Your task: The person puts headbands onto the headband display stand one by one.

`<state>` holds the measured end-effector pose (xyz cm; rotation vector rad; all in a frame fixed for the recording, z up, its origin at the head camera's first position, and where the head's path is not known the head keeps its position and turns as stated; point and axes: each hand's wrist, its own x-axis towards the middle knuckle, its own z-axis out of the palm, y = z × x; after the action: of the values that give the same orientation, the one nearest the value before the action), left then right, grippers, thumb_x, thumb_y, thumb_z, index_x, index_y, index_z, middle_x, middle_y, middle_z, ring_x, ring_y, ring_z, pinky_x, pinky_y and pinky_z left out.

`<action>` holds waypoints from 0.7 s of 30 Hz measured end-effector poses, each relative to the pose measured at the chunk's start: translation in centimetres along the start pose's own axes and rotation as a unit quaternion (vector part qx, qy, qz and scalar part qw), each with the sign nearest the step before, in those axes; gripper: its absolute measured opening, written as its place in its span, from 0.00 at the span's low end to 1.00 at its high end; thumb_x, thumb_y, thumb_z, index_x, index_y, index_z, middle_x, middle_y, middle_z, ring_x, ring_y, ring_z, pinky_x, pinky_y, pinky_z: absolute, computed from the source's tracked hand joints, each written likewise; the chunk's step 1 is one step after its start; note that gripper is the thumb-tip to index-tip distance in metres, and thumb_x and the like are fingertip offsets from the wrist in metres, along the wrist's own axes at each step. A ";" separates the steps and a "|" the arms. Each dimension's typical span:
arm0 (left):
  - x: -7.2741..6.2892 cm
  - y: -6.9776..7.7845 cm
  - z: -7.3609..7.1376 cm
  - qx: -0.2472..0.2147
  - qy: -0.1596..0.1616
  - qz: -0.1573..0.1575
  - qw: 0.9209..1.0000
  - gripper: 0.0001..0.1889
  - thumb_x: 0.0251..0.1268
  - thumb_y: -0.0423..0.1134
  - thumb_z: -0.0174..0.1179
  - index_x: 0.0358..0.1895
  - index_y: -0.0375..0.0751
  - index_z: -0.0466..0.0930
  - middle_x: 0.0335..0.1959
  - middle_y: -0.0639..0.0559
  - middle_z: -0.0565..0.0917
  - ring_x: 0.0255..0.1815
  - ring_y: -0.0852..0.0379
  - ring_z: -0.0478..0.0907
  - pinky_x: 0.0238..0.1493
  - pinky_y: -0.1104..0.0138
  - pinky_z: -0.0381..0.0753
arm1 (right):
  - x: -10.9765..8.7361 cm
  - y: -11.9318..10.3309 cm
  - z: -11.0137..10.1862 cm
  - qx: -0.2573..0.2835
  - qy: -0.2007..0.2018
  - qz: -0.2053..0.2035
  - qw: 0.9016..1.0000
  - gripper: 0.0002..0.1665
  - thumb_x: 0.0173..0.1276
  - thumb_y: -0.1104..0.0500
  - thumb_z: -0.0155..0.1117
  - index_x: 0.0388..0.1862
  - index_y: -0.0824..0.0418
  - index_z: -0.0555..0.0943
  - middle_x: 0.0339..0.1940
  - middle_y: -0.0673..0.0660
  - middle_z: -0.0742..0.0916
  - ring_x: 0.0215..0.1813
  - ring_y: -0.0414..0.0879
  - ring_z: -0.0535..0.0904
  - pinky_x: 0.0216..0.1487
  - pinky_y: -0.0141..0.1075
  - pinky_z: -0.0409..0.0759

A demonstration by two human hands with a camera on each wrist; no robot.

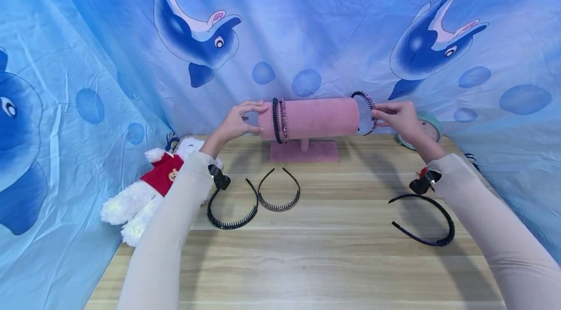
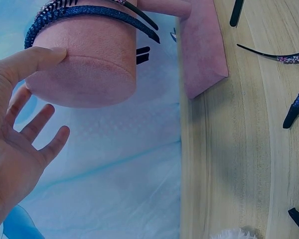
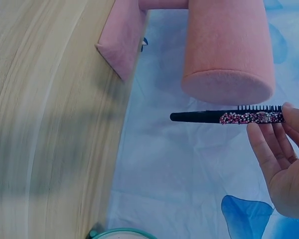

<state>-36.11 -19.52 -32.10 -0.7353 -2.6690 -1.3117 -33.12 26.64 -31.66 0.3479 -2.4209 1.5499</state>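
A pink velvety headband stand [image 1: 322,118] with a horizontal roll stands at the table's back edge. My left hand [image 1: 234,122] holds the roll's left end between thumb and fingers; in the left wrist view the thumb [image 2: 47,57] presses on the roll. Close beside that hand, a dark blue glittery headband [image 1: 276,122] and a pink-jewelled headband [image 1: 284,122] sit around the roll. My right hand [image 1: 401,118] pinches another jewelled, toothed headband [image 3: 251,117] just off the roll's right end. In the right wrist view a narrow gap shows between that headband and the roll's end face.
On the wooden table lie a dark headband [image 1: 232,225] and a jewelled headband [image 1: 279,208] at left centre, and a black headband [image 1: 449,232] at right. A white plush toy [image 1: 144,198] in red lies at left. A green-rimmed clock [image 1: 431,130] stands behind my right wrist.
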 end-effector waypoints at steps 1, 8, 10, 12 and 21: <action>0.0 -0.1 0.0 0.002 0.000 -0.001 1.000 0.36 0.51 0.28 0.75 0.68 0.42 0.76 0.79 0.50 0.67 0.80 0.46 0.59 0.76 0.42 0.66 | 0.0 0.0 0.1 0.002 -0.002 0.000 1.000 0.25 0.72 0.58 0.67 0.59 0.76 0.81 0.39 0.39 0.89 0.36 0.28 0.87 0.38 0.30 0.89; 0.0 -0.2 0.1 0.003 0.003 0.004 1.000 0.36 0.51 0.28 0.75 0.67 0.41 0.77 0.78 0.50 0.68 0.80 0.46 0.60 0.74 0.42 0.67 | 0.2 0.1 0.9 0.010 -0.014 -0.003 1.000 0.23 0.71 0.59 0.68 0.58 0.73 0.82 0.43 0.45 0.90 0.38 0.29 0.87 0.41 0.33 0.90; -0.1 0.0 0.1 0.001 0.005 0.010 1.000 0.36 0.50 0.28 0.75 0.67 0.40 0.77 0.78 0.49 0.68 0.80 0.45 0.60 0.74 0.40 0.67 | 0.4 0.2 1.1 0.014 -0.016 -0.006 1.000 0.23 0.71 0.59 0.68 0.59 0.73 0.82 0.43 0.46 0.91 0.38 0.30 0.88 0.41 0.32 0.89; -0.2 0.1 0.0 -0.001 0.006 0.014 1.000 0.36 0.49 0.27 0.75 0.67 0.39 0.77 0.78 0.48 0.68 0.80 0.44 0.60 0.73 0.39 0.67 | 0.5 0.3 1.3 0.019 -0.018 -0.009 1.000 0.23 0.71 0.60 0.67 0.59 0.74 0.81 0.43 0.46 0.91 0.38 0.30 0.88 0.41 0.32 0.89; -0.1 0.2 0.0 -0.004 0.009 0.006 1.000 0.35 0.49 0.27 0.76 0.66 0.41 0.78 0.78 0.50 0.68 0.80 0.46 0.60 0.74 0.42 0.68 | 1.0 0.3 2.5 0.016 -0.019 -0.042 0.999 0.21 0.69 0.64 0.69 0.57 0.75 0.82 0.39 0.53 0.93 0.34 0.33 0.88 0.36 0.33 0.90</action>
<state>-35.88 -19.43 -32.01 -0.7351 -2.6433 -1.3208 -34.32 24.44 -32.61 0.4835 -2.3789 1.5601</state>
